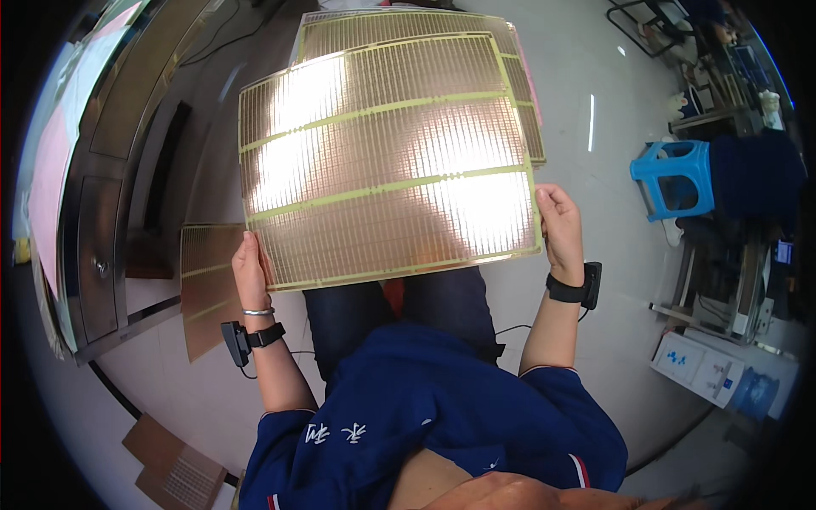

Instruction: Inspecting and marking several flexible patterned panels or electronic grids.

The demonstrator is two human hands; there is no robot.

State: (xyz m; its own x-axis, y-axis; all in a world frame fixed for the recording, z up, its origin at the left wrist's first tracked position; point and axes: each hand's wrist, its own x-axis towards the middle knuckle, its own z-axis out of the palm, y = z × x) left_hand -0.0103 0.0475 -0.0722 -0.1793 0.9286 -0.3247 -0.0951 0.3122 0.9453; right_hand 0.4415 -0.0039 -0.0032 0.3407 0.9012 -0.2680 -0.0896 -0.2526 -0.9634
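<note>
A large copper-coloured circuit board panel (374,157), with a greenish-yellow border and cross strips, is held up in front of me, shining with reflected light. My left hand (249,270) pinches its lower left edge. On the opposite side, my right hand (559,223) grips the lower right edge, fingertips up and thumb partly hidden. Beyond it lies a similar panel (408,27), mostly covered, with a pink strip (532,89) along its right side. What supports that farther panel is hidden.
A metal cabinet (100,246) stands left, with pink sheets (53,195) on top. Another copper panel (204,293) leans beside it. Cardboard (161,455) lies lower left. At right are a blue plastic stool (676,180), a water dispenser (697,365) and a metal-framed bench (714,310).
</note>
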